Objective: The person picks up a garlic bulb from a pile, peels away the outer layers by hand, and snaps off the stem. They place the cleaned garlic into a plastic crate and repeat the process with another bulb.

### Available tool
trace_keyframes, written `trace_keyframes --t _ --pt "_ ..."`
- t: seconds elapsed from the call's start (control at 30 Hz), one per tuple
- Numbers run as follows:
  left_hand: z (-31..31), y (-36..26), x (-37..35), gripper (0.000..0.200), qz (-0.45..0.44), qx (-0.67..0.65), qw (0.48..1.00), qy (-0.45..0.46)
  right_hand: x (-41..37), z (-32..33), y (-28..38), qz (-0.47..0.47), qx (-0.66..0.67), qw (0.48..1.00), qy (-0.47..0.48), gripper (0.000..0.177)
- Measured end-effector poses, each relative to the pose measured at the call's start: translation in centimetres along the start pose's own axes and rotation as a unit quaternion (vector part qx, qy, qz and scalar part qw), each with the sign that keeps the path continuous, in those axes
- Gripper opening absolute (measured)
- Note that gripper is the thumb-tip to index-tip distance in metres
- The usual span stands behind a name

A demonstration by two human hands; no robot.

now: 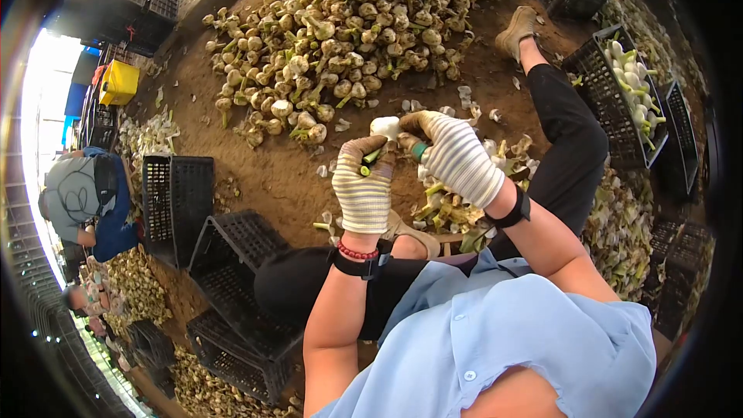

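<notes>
My left hand [362,184], in a striped work glove, grips the green stalk of a garlic bulb [385,127]. My right hand [453,153], gloved the same way, is closed around a small tool with a teal handle [419,151] right beside the white bulb. Both hands meet above my lap. A big heap of unpeeled garlic bulbs [340,23] with stalks lies on the dirt floor just beyond them. Cut stalks and skins [449,213] are piled under my right hand.
Black plastic crates [232,263] stand stacked to my left. A crate holding trimmed garlic [631,93] sits at the right beside my outstretched leg [569,131]. A person in blue [93,201] bends over at the far left. A yellow crate [120,81] stands behind.
</notes>
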State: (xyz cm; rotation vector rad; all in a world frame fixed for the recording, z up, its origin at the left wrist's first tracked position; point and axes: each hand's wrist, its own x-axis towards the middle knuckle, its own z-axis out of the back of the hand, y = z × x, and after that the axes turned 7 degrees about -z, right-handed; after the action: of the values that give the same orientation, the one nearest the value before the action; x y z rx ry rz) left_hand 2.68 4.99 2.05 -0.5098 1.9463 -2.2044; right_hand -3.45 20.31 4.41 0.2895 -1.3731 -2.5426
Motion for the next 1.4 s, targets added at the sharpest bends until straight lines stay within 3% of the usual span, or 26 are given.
trace_keyframes --t 0.07,0.13,0.2,0.23,0.33,0.4,0.47,0.53,0.6,0.67,0.7,0.73,0.8,0.87,0.93,0.97,1.0,1.1,1.17,1.3,1.4 --pt "-0.1 0.0 0.2 0.016 -0.113 0.097 0.988 0.03 0.0 -0.2 -0.3 0.033 -0.051 0.998 -0.023 0.021" --pt "0.1 0.1 0.4 0.015 -0.144 0.119 0.982 0.04 0.3 -0.7 -0.8 0.048 0.0 0.997 -0.062 0.023" --pt "0.5 0.5 0.4 0.014 -0.081 0.057 0.993 0.056 0.6 -0.7 -1.2 0.024 0.009 0.999 -0.037 0.024" --pt "0.6 0.1 0.3 0.013 0.003 -0.01 0.999 0.048 1.1 -0.6 -1.6 0.014 0.028 0.999 -0.011 0.024" --pt "0.8 -1.2 0.5 0.014 0.072 -0.043 0.996 0.026 1.1 -0.4 -1.1 -0.011 0.056 0.998 0.021 0.02" --pt "0.8 -0.7 0.5 0.013 0.082 -0.046 0.995 0.017 0.5 -0.6 -0.6 0.038 -0.047 0.998 0.021 0.027" --pt "0.6 0.0 0.3 0.011 0.024 -0.017 1.0 0.011 0.1 -1.1 -0.2 0.054 -0.08 0.995 -0.005 0.025" --pt "1.1 0.2 0.1 0.012 0.028 -0.009 0.999 0.022 0.0 -1.5 -0.2 0.069 -0.166 0.983 -0.036 0.021" --pt "1.9 0.1 0.3 0.013 0.03 0.001 0.999 0.034 0.8 -1.6 -0.5 0.078 -0.157 0.984 -0.046 0.017" --pt "2.6 -0.2 0.7 0.018 -0.178 0.133 0.973 0.06 1.7 -1.0 -1.6 0.078 -0.112 0.987 -0.08 0.017" --pt "2.7 -0.6 0.5 0.026 -0.114 0.107 0.987 0.039 2.0 -0.2 -2.0 0.077 -0.118 0.984 -0.107 0.016" --pt "3.1 -0.7 0.7 0.025 -0.151 0.127 0.979 0.043 2.4 0.7 -3.3 0.095 -0.137 0.978 -0.122 0.016" --pt "3.4 -0.3 0.7 0.024 -0.162 0.113 0.98 0.017 2.8 2.4 -4.8 -0.003 -0.125 0.988 -0.096 0.016" --pt "3.3 0.5 0.6 0.024 -0.14 0.08 0.987 0.005 3.2 2.0 -8.2 -0.005 -0.155 0.985 -0.07 0.022" --pt "2.9 0.7 0.4 0.024 -0.117 0.048 0.992 -0.006 2.3 1.3 -9.1 -0.11 0.075 0.991 0.013 0.023" --pt "2.5 0.5 0.3 0.024 -0.081 0.034 0.996 -0.015 0.7 2.0 -5.0 0.015 -0.047 0.999 0.006 0.027" --pt "2.1 0.2 0.2 0.025 -0.047 0.02 0.998 -0.023 0.0 1.4 -4.2 0.056 -0.048 0.997 0.013 0.032" --pt "1.0 -1.1 0.4 0.023 -0.054 0.045 0.998 -0.005 -1.0 0.3 -0.6 0.033 0.02 0.998 0.041 0.031" --pt "0.5 -1.2 0.3 0.027 -0.082 0.083 0.993 0.004 -1.1 -0.4 0.0 0.072 -0.047 0.994 -0.06 0.027" --pt "-0.1 -1.0 0.3 0.026 -0.167 0.183 0.968 0.029 -0.5 -0.7 -0.8 0.1 -0.112 0.986 -0.066 0.027" --pt "-0.2 -0.7 0.4 0.025 -0.157 0.192 0.968 0.034 -0.6 -1.0 -1.5 0.133 -0.176 0.973 -0.073 0.028"
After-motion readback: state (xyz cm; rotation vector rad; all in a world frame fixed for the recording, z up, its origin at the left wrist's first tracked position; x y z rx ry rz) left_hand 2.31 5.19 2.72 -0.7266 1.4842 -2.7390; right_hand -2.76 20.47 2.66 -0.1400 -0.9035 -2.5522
